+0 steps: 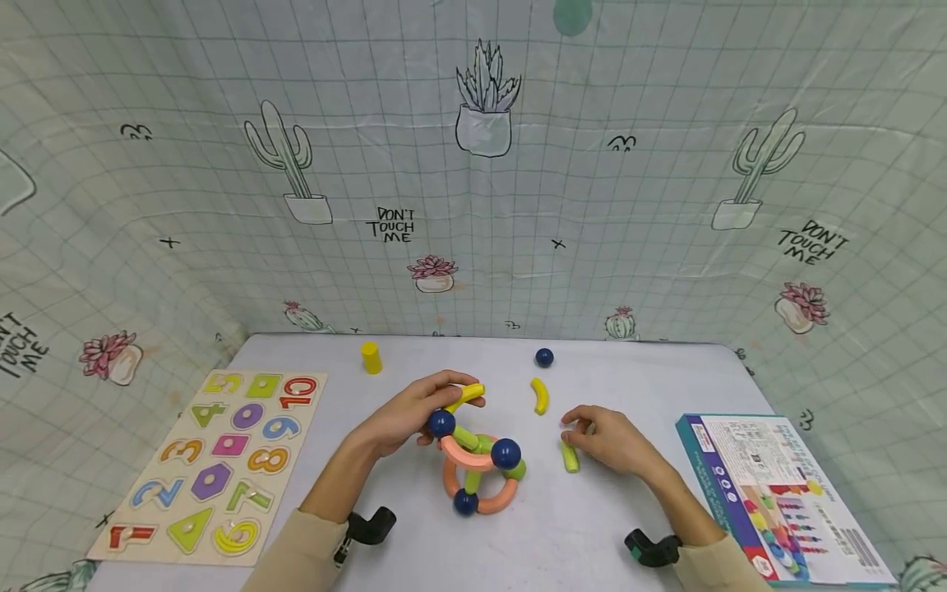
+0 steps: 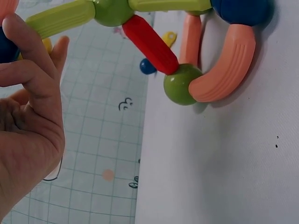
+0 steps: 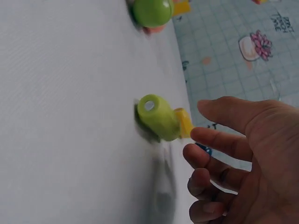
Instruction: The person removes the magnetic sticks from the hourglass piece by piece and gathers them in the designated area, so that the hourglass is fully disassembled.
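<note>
My left hand [image 1: 413,413] grips a magnetic ball-and-stick structure at its upper left corner, fingers about a navy ball [image 1: 441,423] and a yellow curved stick [image 1: 466,396]. Salmon curved sticks [image 1: 497,498], green sticks and green and navy balls make up the rest of it. A red stick [image 2: 150,44] joins two green balls in the left wrist view. On the right, a loose lime-green stick [image 1: 570,457] lies by the fingertips of my right hand [image 1: 610,440]. The right wrist view shows that hand's thumb and fingers apart, with the stick [image 3: 159,117] beyond them.
A yellow curved stick [image 1: 539,396] and a navy ball [image 1: 544,358] lie toward the back of the white table [image 1: 592,534]. A yellow cylinder [image 1: 371,358] stands back left. The number puzzle board [image 1: 166,448] lies left, a printed box [image 1: 784,493] right.
</note>
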### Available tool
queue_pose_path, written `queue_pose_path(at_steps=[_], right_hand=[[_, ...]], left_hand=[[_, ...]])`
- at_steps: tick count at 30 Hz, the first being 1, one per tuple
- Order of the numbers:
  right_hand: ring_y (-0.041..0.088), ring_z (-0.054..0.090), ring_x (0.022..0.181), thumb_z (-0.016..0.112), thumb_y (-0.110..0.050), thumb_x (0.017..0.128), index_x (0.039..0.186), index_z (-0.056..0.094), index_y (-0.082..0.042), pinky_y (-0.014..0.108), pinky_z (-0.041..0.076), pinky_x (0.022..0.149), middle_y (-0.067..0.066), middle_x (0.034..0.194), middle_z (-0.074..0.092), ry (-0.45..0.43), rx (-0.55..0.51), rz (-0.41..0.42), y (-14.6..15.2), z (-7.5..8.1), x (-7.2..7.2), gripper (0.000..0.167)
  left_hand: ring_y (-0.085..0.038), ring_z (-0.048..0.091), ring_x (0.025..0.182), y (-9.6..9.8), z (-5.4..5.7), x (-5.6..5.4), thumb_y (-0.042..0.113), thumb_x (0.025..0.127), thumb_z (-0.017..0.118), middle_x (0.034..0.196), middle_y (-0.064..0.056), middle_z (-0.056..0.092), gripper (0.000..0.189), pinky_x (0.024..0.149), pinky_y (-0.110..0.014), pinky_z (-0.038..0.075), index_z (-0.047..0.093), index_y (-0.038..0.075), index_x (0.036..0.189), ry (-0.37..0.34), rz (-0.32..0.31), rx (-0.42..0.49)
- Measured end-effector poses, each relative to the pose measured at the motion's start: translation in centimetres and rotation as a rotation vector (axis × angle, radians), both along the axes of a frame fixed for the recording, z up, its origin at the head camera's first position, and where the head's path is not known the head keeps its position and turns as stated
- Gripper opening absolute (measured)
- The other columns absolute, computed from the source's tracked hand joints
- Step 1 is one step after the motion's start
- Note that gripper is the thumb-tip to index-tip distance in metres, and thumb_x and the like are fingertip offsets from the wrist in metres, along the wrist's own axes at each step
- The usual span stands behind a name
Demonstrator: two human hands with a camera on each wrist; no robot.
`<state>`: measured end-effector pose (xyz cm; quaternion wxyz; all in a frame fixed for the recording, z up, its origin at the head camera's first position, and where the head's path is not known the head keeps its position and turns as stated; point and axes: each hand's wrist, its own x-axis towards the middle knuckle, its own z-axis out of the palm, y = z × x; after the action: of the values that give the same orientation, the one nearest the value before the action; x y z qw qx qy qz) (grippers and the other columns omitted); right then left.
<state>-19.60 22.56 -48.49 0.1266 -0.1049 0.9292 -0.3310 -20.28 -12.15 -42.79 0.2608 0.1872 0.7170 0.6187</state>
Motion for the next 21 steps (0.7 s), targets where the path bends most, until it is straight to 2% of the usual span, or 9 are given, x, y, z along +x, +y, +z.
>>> queue_pose_path(at_steps=[5,12,16,21], right_hand=[[0.016,0.055,0.074,0.068,-0.032,0.097,0.119,0.070,-0.012,0.028,0.045,0.062,-0.003,0.091,0.064,0.090,-0.085,0.045,-1.9,1.7,-0.5,0.029],[0.028,0.065,0.081,0.060,-0.035,0.102,0.128,0.065,-0.020,0.035,0.051,0.071,0.005,0.104,0.072,0.102,-0.381,0.157,-6.5,4.7,-0.5,0.030],[0.027,0.067,0.079,0.062,-0.037,0.101,0.130,0.065,-0.015,0.035,0.053,0.070,0.001,0.101,0.073,0.150,-0.416,0.213,-9.0,5.4,-0.6,0.036],[0.027,0.067,0.076,0.069,-0.034,0.097,0.122,0.069,-0.015,0.031,0.054,0.065,-0.003,0.094,0.073,0.199,-0.436,0.154,-10.4,5.4,-0.7,0.031]], left_hand=[[-0.014,0.039,0.050,0.2,0.2,-0.1,0.035,0.108,0.047,0.134,-0.006,0.061,0.037,0.045,-0.022,0.035,0.055,0.022,0.141,0.001,0.009,-0.013],[-0.015,0.041,0.051,0.4,0.5,-0.2,0.038,0.106,0.049,0.125,-0.012,0.060,0.039,0.046,-0.023,0.036,0.057,0.022,0.141,0.008,-0.002,-0.036],[-0.015,0.041,0.053,0.3,0.7,-0.3,0.038,0.106,0.049,0.117,-0.013,0.058,0.040,0.047,-0.022,0.037,0.056,0.022,0.142,0.030,0.003,-0.053],[-0.015,0.042,0.057,0.0,0.8,-0.3,0.036,0.108,0.047,0.118,-0.012,0.058,0.037,0.048,-0.023,0.038,0.056,0.025,0.142,0.038,0.008,-0.068]])
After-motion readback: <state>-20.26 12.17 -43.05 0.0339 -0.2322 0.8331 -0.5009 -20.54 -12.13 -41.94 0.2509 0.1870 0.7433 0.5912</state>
